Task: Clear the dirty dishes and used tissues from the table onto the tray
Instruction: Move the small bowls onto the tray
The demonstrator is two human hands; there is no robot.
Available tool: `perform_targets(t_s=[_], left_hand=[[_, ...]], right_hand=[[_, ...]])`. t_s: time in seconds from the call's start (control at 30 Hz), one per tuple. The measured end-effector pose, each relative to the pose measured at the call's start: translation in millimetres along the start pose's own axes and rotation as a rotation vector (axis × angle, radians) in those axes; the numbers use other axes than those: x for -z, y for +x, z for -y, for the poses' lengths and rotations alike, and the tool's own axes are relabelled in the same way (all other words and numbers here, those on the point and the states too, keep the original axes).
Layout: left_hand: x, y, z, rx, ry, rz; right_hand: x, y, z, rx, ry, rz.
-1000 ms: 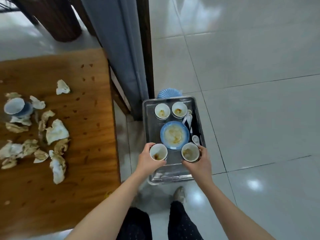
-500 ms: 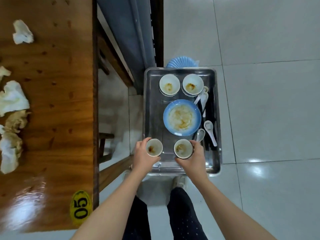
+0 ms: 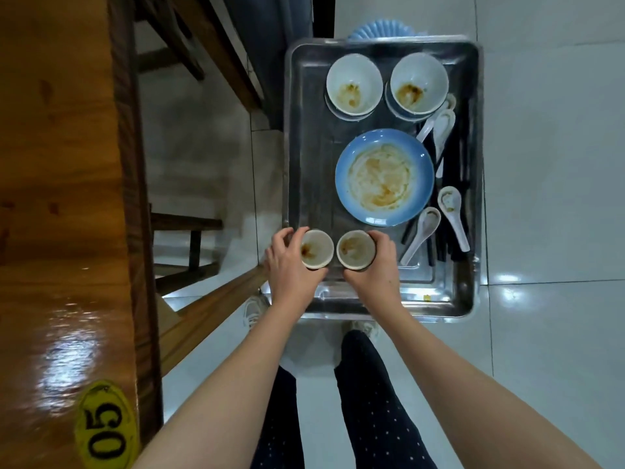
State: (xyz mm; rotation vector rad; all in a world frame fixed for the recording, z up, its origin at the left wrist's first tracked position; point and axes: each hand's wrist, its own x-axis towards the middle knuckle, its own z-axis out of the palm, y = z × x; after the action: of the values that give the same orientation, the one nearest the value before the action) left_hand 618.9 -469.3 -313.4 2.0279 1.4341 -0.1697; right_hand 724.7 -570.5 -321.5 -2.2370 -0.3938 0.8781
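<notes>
A metal tray (image 3: 301,170) sits low beside the wooden table (image 3: 61,198). My left hand (image 3: 289,265) grips a small stained cup (image 3: 316,249) at the tray's near end. Right beside it, my right hand (image 3: 377,269) grips a second stained cup (image 3: 355,250); the two cups nearly touch. Farther in lie a dirty blue plate (image 3: 385,177), two stained white bowls (image 3: 354,83) (image 3: 418,82), white spoons (image 3: 451,211) and dark chopsticks (image 3: 451,184) along the right wall. No tissues are in view.
A yellow "05" tag (image 3: 105,426) marks the table's near corner. Wooden bench rails (image 3: 189,238) fill the gap between table and tray. A light blue stool edge (image 3: 375,30) shows behind the tray. White tiled floor (image 3: 554,164) lies to the right. My dark trousers (image 3: 338,401) are below.
The view has swung right and down, so the tissues on the table have left the frame. Both hands have brought the cups closer together and lower over the tray's near end.
</notes>
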Motion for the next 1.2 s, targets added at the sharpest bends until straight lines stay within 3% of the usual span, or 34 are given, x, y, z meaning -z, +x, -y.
perform_targets(t_s=[0.2, 0.43, 0.6, 0.9, 1.2], left_hand=[[0, -4, 3, 0.006, -0.022, -0.018], [12, -1, -3, 0.054, -0.032, 0.072], [34, -7, -20, 0.087, -0.074, 0.163], [111, -55, -56, 0.094, -0.358, 0.167], [222, -109, -80, 0.003, -0.547, 0.077]], right_hand=[[-4, -1, 3, 0.014, 0.016, -0.002], [10, -10, 3, -0.033, -0.009, 0.106], [37, -31, 9, -0.077, -0.002, 0.094], [111, -70, 65, -0.038, -0.004, 0.002], [183, -111, 156, 0.158, -0.031, 0.057]])
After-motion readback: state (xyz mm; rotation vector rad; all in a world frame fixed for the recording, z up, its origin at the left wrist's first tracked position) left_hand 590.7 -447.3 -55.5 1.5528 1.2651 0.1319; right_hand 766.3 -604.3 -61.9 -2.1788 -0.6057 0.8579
